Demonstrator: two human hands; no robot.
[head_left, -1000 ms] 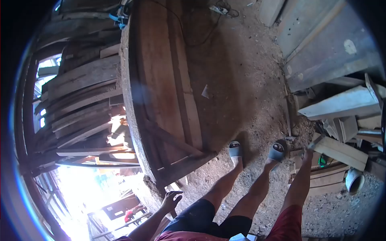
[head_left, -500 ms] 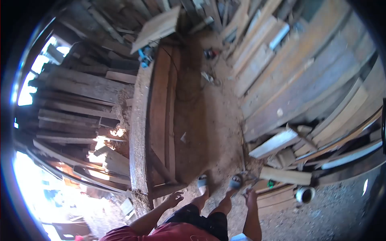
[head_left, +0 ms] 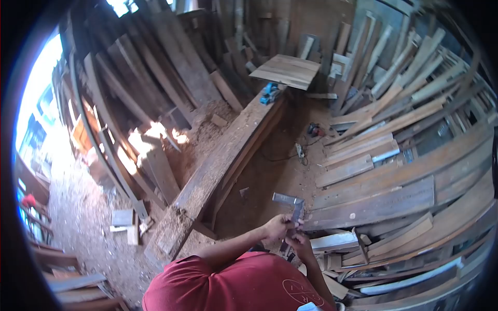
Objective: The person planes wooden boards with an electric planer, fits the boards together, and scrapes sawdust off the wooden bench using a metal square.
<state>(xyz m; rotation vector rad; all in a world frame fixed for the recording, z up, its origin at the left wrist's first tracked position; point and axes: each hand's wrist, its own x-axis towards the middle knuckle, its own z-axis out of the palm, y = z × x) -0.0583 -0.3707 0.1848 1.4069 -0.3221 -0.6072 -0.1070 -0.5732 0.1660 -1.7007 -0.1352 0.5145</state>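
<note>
In front of my chest both hands are closed on an L-shaped square (head_left: 298, 209), its short arm pointing left and its long arm running down between my fingers. My left hand (head_left: 278, 227) grips it from the left, just below the corner. My right hand (head_left: 299, 243) is around its lower part, close under the left. The fingers partly hide the long arm. Ahead, a long timber workbench (head_left: 220, 165) strewn with shavings runs away from me. A blue power planer (head_left: 270, 93) stands on its far end, beside a pale joined-board panel (head_left: 287, 71).
Planks lean along the left wall (head_left: 171, 57), and stacked boards (head_left: 373, 199) fill the right side. A cord and a red-and-black power tool (head_left: 314, 129) lie on the dirt floor beyond the bench. Wood offcuts (head_left: 124, 220) lie at the left.
My view has turned and lifted. My hands, apart at my sides before, are now together in front of me on the square. My left hand has moved right.
</note>
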